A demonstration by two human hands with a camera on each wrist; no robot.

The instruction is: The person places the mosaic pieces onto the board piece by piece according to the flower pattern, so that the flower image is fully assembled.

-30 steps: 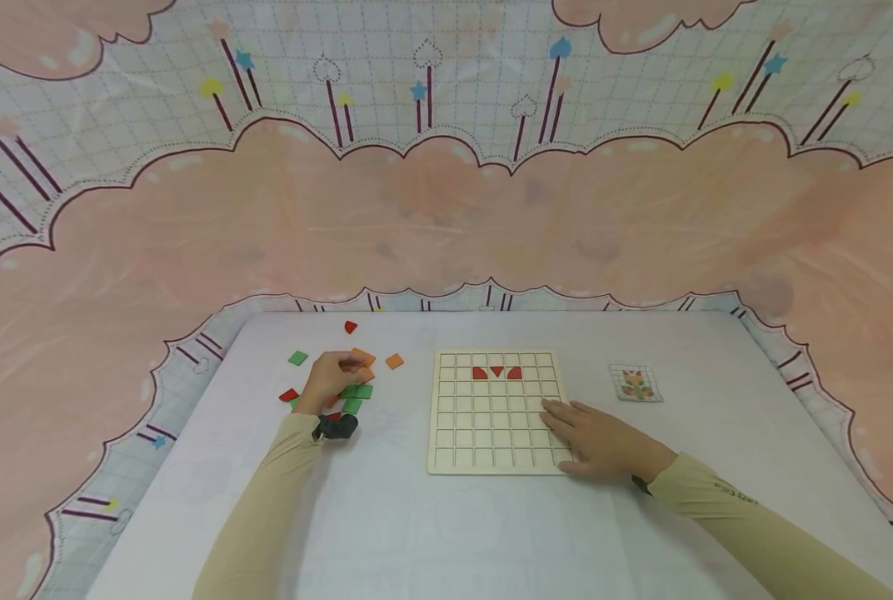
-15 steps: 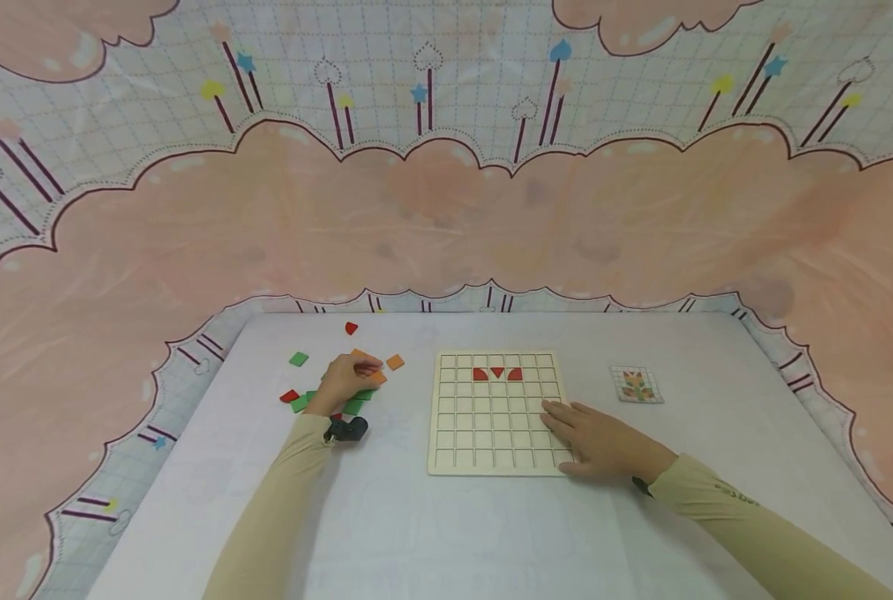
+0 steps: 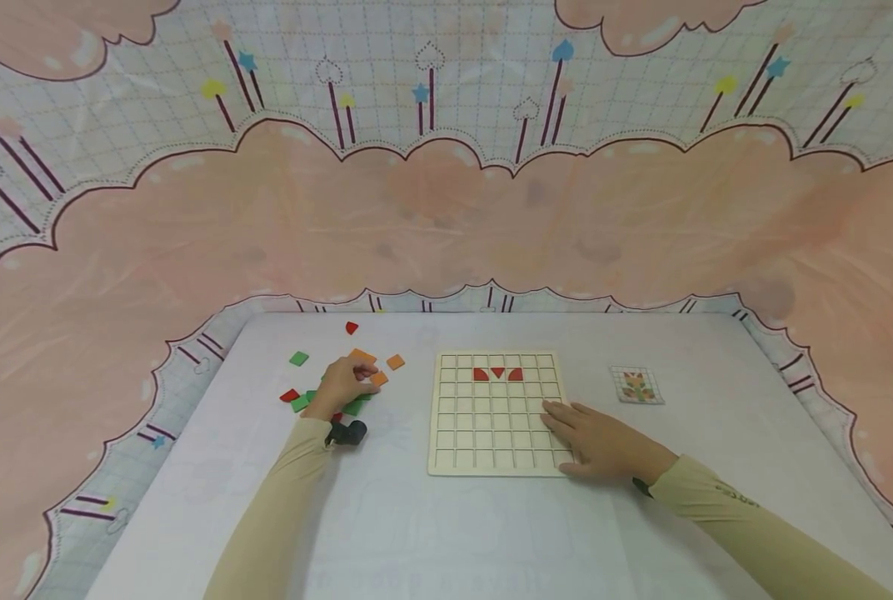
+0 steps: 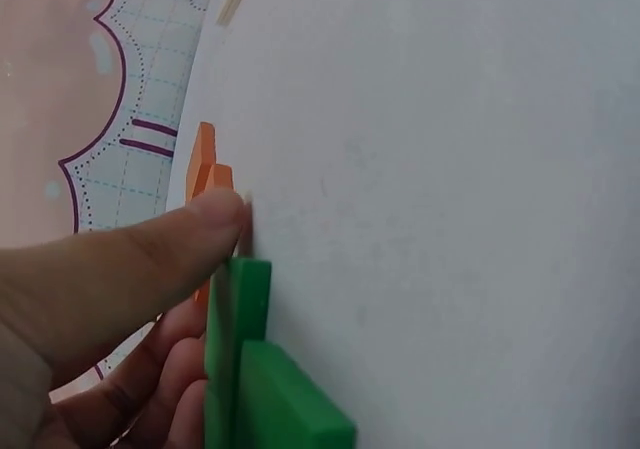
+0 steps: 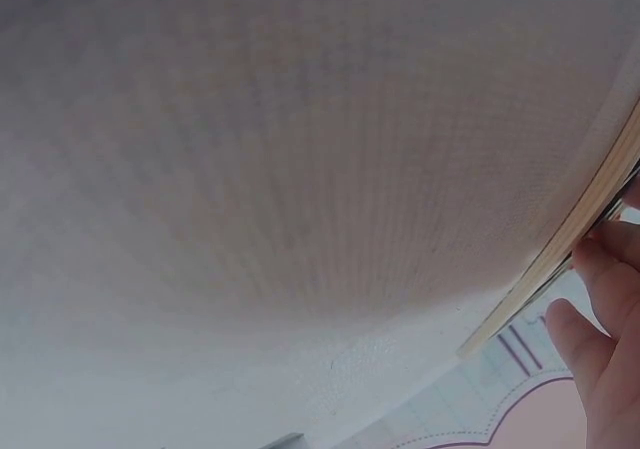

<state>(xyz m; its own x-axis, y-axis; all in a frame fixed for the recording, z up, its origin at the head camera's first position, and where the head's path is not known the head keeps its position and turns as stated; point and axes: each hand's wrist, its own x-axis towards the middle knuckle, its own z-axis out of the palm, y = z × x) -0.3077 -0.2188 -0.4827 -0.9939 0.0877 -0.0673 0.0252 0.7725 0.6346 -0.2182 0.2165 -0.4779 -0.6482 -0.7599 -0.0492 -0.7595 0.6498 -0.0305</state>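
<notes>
Among loose coloured tiles, my left hand (image 3: 341,387) reaches over the pile, its thumb and forefinger spread apart beside an orange square tile (image 3: 379,378). In the left wrist view the thumb (image 4: 200,227) is straight, its tip overlapping an orange tile (image 4: 203,147), with green tiles (image 4: 300,399) close below. My right hand (image 3: 607,442) rests on the right edge of a pale wooden grid board (image 3: 465,437), fingers extended. The board's edge (image 5: 560,254) lies under those fingers in the right wrist view. Three red pieces (image 3: 497,372) sit in a row of cells near its top.
A small card with a flower pattern (image 3: 637,385) lies right of the board. Outlying tiles include a red piece (image 3: 351,327), a green square (image 3: 299,358) and an orange square (image 3: 396,362). A patterned cloth (image 3: 446,225) hangs behind the white table (image 3: 461,533).
My left hand has moved slightly right over the pile, and an orange tile there has shifted right. The thumb and forefinger have parted. My right hand stays on the board.
</notes>
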